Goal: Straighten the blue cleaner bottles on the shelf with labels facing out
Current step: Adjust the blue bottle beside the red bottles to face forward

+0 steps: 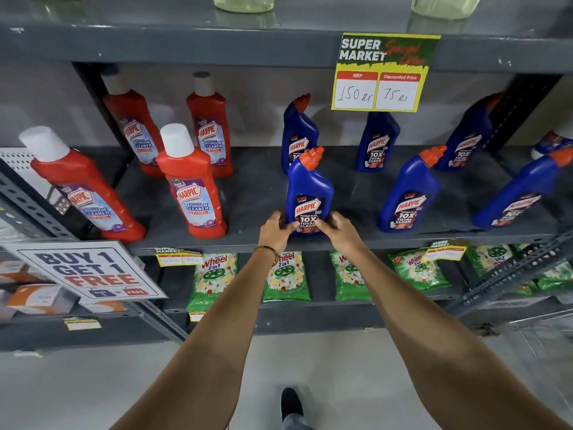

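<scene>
Several blue cleaner bottles with orange caps stand on the grey middle shelf (pixel 257 187). The front-left blue bottle (pixel 308 184) stands upright near the shelf's front edge, label facing out. My left hand (pixel 276 232) grips its base from the left and my right hand (pixel 339 229) grips it from the right. Behind it stands another blue bottle (pixel 299 128). To the right are more: one in front (pixel 409 193), one at the back (pixel 376 142), one further back right (pixel 468 138) and a leaning one at the far right (pixel 521 193).
Red bathroom cleaner bottles (pixel 192 184) stand on the left of the same shelf. A yellow price sign (pixel 384 72) hangs from the shelf above. Green detergent packs (pixel 286 276) fill the shelf below. A "Buy 1 Get 1 Free" sign (pixel 90 270) sits lower left.
</scene>
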`<state>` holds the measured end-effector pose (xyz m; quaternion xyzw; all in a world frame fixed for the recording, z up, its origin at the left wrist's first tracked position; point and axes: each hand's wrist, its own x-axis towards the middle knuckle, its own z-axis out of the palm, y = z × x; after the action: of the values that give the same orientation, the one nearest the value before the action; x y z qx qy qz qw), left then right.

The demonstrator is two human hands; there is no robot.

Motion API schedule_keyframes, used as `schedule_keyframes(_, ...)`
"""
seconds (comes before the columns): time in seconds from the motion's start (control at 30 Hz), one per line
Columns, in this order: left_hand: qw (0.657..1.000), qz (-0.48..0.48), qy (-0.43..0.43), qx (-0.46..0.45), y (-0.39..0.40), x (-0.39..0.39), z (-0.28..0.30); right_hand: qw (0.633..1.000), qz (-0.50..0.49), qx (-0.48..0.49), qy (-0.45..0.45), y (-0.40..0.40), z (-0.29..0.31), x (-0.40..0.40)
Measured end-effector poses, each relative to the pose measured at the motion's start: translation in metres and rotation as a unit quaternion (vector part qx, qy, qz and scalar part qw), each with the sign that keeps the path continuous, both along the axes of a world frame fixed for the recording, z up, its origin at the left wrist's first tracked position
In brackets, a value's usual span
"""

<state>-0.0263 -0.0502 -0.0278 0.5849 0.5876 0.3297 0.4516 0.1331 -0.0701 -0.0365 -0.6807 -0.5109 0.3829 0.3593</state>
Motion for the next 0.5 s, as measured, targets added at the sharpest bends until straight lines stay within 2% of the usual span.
schedule_keyframes(0.5, 1.0, -0.007, 0.008, -0.006, -0.0022, 0.0008, 0.0027, 1.0, 0.005, 0.0, -0.003, -0.0012, 0.0013, -0.0003)
